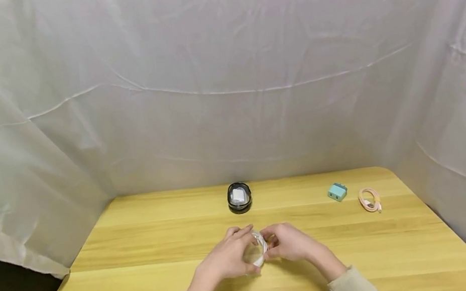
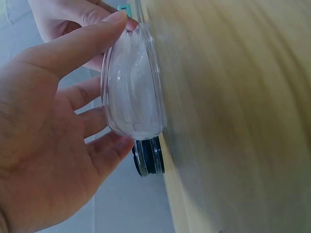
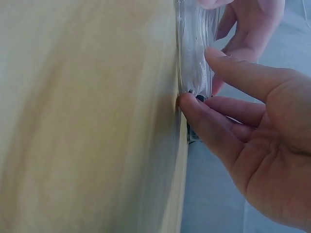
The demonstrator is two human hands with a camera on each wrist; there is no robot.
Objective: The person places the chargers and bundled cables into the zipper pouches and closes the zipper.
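Head view: my left grip (image 1: 229, 257) and right grip (image 1: 293, 243) hold the clear round case (image 1: 260, 248); I should press evenly.

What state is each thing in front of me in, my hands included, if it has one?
Clear case: gripped by both hands, something white inside; whether fully closed, can't tell.
Left hand: curled round the case.
Right hand: pinching the case's edge.
Black case: resting on the table, white block visible within.
Teal plug: unplugged.
Pink cable: coiled, unplugged.
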